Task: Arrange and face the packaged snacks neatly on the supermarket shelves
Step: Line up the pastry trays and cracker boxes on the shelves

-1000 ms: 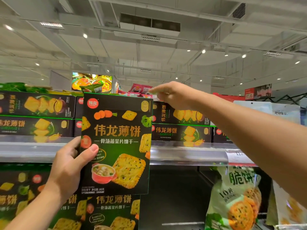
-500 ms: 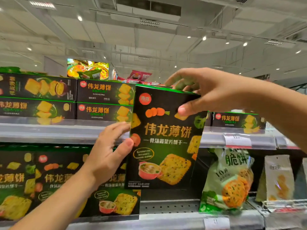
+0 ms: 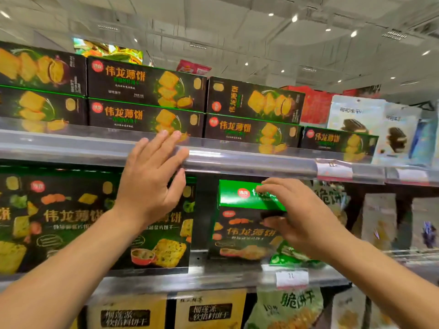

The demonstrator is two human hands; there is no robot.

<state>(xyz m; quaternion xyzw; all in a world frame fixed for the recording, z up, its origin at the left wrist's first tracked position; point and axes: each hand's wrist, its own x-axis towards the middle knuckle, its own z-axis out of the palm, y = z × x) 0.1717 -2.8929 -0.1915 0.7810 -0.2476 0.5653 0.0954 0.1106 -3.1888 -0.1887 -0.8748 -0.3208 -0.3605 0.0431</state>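
Right hand (image 3: 299, 219) pinches the top edge of the cracker box (image 3: 240, 231), upright on the middle shelf (image 3: 213, 279), right of its faced twins; left hand (image 3: 152, 179) hangs free, fingers spread; box seated, squaring up likely remains.

five dark cracker boxes (image 3: 146, 84) lie flat on the top shelf (image 3: 237, 160), beside two pale cookie bags (image 3: 356, 129). three upright cracker boxes (image 3: 240, 231) stand on the middle shelf (image 3: 213, 279), and two hands (image 3: 152, 181) reach in.
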